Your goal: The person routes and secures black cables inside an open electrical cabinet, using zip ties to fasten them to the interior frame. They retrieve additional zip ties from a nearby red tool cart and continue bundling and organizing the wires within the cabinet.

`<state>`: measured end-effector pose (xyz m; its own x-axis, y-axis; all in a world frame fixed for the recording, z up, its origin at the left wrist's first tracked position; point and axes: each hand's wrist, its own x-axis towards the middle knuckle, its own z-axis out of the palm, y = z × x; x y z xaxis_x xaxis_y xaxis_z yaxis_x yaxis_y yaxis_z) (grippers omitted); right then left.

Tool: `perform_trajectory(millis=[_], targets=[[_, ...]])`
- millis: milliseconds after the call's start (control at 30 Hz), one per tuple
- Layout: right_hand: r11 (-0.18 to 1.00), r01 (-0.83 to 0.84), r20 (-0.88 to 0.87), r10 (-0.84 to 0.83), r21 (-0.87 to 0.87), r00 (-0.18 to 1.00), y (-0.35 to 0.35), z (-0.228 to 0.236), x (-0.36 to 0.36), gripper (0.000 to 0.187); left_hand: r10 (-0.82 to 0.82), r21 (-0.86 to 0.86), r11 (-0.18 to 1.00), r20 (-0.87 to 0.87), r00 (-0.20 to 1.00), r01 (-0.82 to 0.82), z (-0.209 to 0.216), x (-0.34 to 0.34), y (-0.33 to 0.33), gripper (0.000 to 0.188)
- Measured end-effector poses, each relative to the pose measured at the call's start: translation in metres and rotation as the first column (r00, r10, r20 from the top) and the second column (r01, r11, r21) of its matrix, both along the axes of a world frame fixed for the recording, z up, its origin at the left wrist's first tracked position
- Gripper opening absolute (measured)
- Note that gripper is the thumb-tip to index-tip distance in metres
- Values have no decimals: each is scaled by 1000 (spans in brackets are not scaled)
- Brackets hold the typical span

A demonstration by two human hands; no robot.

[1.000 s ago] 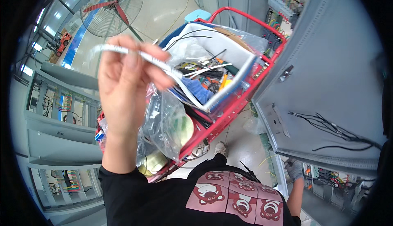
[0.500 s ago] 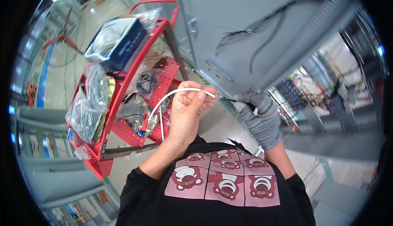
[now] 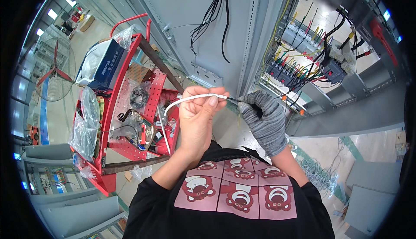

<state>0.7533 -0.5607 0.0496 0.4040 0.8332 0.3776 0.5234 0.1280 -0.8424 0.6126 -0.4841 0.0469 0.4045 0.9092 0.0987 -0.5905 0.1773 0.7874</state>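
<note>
Between thumb and fingertips, my bare left hand [image 3: 196,120] pinches a thin white tube [image 3: 186,98]. The tube arcs off to the left and droops at that side. My right hand [image 3: 265,124], in a grey knitted glove, is closed on a thin black wire [image 3: 233,100]. The wire reaches left to the tube's right end at my left fingertips. I cannot make out whether the wire's tip is inside the tube or only against it. Both hands are in front of my chest, close together.
On the left stands a red tool cart [image 3: 113,122] with a blue box [image 3: 102,63], plastic bags [image 3: 86,124] and tools. Black cables [image 3: 215,11] hang against a grey cabinet panel [image 3: 182,5]. Wired electrical components [image 3: 299,39] are at the right. A fan [image 3: 55,70] stands far left.
My right hand has come nearer my left with the black wire. The white tube stays pinched in my left hand. The view has shifted, showing more of the wired components on the right.
</note>
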Motion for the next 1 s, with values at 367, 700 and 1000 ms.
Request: perform_trajectory(millis=[367, 700, 1000], targets=[[990, -78, 177, 56, 116, 983, 21, 7, -17, 13, 150, 176, 975, -66, 987, -136, 8, -23, 3, 18], [974, -198, 339, 152, 106, 928, 37, 8, -26, 18, 100, 167, 983, -116, 988, -80, 3, -41, 17, 21], [982, -191, 231, 182, 14, 956, 41, 7, -34, 17, 55, 148, 988, -156, 986, -32, -2, -51, 24, 20]])
